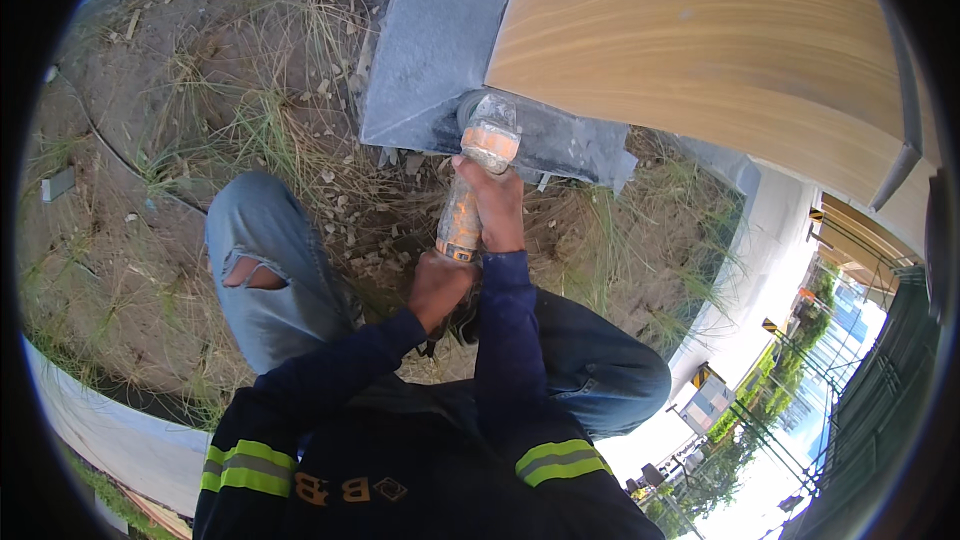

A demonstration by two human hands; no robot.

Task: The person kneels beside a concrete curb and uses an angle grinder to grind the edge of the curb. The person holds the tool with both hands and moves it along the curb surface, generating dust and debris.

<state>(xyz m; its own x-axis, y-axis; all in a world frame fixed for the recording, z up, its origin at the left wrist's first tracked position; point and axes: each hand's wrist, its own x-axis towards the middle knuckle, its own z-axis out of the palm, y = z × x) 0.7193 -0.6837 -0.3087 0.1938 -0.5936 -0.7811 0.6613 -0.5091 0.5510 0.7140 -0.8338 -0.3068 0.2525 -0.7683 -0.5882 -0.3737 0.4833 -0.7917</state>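
Note:
An angle grinder, orange under a coat of pale dust, lies lengthwise between my knees with its head pointing away from me. My left hand is wrapped round its rear end. Farther forward, my right hand grips the body just behind the head, thumb on top. The grinder's head rests at the edge of a grey slab, close to its corner. A round disc shows partly at the head's left side; its contact with the slab is mostly hidden.
A tan, wood-grained panel rises at the upper right. Soil with grass tufts and pale chips surrounds me. A dark cable runs across the ground at left, near a small grey block. A white curb borders the right side.

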